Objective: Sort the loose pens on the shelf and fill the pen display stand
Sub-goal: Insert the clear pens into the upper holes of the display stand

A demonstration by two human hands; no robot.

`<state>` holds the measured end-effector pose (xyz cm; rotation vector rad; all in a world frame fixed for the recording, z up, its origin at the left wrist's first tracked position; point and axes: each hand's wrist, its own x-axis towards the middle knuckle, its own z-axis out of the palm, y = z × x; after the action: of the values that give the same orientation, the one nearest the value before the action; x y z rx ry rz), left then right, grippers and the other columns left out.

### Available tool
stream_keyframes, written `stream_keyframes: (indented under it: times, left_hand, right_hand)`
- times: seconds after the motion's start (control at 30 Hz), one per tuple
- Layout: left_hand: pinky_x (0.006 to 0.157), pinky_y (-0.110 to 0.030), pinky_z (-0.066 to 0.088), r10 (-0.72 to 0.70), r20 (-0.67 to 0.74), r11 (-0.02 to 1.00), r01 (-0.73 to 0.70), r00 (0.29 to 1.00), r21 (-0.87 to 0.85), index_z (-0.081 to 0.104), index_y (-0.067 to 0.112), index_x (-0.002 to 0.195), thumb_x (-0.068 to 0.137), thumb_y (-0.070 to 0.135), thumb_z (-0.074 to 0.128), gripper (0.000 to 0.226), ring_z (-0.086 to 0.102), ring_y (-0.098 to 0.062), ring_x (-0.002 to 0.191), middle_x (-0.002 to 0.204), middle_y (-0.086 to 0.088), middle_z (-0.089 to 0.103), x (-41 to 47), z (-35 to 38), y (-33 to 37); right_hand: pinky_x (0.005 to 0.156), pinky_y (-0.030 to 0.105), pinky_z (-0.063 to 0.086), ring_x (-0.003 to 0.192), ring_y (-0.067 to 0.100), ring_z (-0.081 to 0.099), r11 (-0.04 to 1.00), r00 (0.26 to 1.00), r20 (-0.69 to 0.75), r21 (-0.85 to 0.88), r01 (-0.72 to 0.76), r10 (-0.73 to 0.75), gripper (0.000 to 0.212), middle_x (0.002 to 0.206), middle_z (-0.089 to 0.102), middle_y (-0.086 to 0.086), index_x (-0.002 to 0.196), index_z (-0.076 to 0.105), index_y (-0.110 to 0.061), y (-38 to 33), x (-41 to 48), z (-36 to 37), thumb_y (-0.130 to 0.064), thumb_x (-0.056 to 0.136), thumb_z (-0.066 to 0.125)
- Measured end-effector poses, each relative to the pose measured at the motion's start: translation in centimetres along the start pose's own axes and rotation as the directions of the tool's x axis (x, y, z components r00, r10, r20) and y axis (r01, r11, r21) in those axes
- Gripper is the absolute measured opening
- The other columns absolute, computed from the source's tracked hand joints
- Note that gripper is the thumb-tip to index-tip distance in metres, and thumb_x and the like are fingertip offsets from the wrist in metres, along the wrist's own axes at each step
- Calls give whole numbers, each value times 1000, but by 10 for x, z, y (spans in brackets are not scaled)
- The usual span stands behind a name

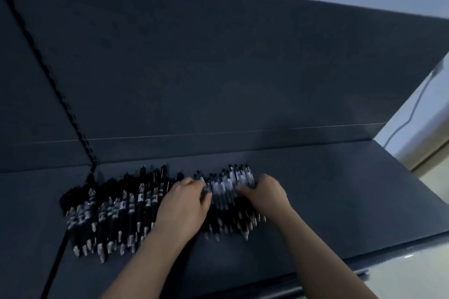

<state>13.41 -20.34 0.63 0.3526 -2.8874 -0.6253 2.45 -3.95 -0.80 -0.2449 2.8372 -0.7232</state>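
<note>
Dark grey is the shelf [315, 189] on which all the pens [109, 213] lie, side by side in one long row, their tips toward us. We judge that the sorting is well advanced. The left group [126, 209] of black pens is already quite orderly, and the right group [226, 189], which shows paler labels, is gathered apart from it. We see no pen display stand in this view, so the filling seems not begun; that whole part is left to do.

Both hands work on the right group. Our left hand [184, 204] lies on its left edge, with bent fingers [200, 184] and the thumb closed on a few pens there. Our right hand [264, 194] sits at the right edge of the same group. Its fingers [244, 188] curve down onto the pens, but they are blurred, and we cannot tell if they really clasp any pen or only press. The right group lies between the two hands and touches both. The left group is beside the left wrist, and no finger touches it.
</note>
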Motion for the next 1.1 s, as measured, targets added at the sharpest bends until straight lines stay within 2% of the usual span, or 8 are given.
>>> stream_keyframes:
  times: [0.13, 0.4, 0.57, 0.67, 0.73, 0.8, 0.9, 1.1]
  left_hand:
    - [70, -25, 48, -151, 45, 988, 149, 987, 43, 58, 14, 111, 95, 44, 50, 35, 59, -16, 86, 102, -2, 57, -3, 11, 11]
    - [52, -23, 38, -354, 58, 935, 354, 933, 19, 36, 19, 67, 90, 40, 61, 41, 48, -12, 60, 69, 4, 45, 12, 25, 33]
    - [46, -24, 33, -422, 74, 901, 427, 904, -76, 39, 14, 72, 92, 29, 60, 32, 46, -11, 57, 68, 2, 47, 20, 34, 41]
    - [56, -26, 41, -422, 90, 902, 428, 902, -65, 50, 10, 90, 95, 25, 52, 16, 53, -16, 67, 83, -4, 61, 24, 38, 42]
    - [64, -28, 45, -435, 110, 892, 444, 893, -78, 52, 8, 109, 97, 25, 46, 22, 59, -21, 77, 93, -8, 65, 25, 41, 41]
    - [56, -28, 41, -443, 131, 881, 458, 887, -121, 46, 6, 118, 100, 26, 39, 27, 59, -19, 72, 87, -6, 61, 24, 41, 40]
    - [45, -24, 30, -414, 114, 882, 429, 903, -195, 41, 6, 103, 102, 23, 34, 19, 44, -9, 55, 70, 1, 49, 19, 37, 43]
    - [46, -20, 30, -371, 68, 860, 371, 926, -350, 38, 15, 83, 102, 30, 36, 24, 37, -9, 54, 69, 2, 43, 5, 17, 42]
  right_hand:
    - [45, 27, 21, 45, 16, 26, 994, 990, 122, 88, 64, -75, 52, 50, 29, -1, 57, 26, -15, 10, 8, -2, -38, 91, 57]
    - [51, 27, 30, 57, 13, 39, 985, 969, 219, 148, 85, -116, 34, 67, 44, -1, 69, 36, -15, 21, 15, -12, -28, 100, 41]
    - [48, 25, 31, 58, 10, 43, 986, 962, 238, 129, 103, -132, 29, 72, 47, -2, 83, 41, -13, 22, 11, -17, -32, 103, 33]
    - [50, 27, 33, 59, 12, 45, 985, 964, 228, 139, 103, -133, 28, 72, 48, -1, 91, 42, -9, 23, 10, -17, -33, 103, 32]
    - [54, 29, 35, 60, 12, 46, 983, 965, 225, 148, 106, -138, 28, 73, 48, -1, 93, 42, -9, 24, 9, -16, -33, 103, 31]
    - [54, 29, 34, 59, 12, 44, 979, 963, 229, 175, 104, -143, 27, 72, 47, -1, 91, 42, -10, 25, 9, -18, -32, 103, 31]
    - [52, 26, 33, 58, 11, 40, 963, 958, 245, 255, 84, -148, 28, 71, 43, -2, 80, 37, -16, 28, 8, -25, -30, 103, 31]
    - [54, 26, 29, 60, 11, 29, 929, 957, 205, 348, 127, -207, 34, 68, 31, -4, 72, 29, -17, 33, 5, -33, -31, 102, 35]
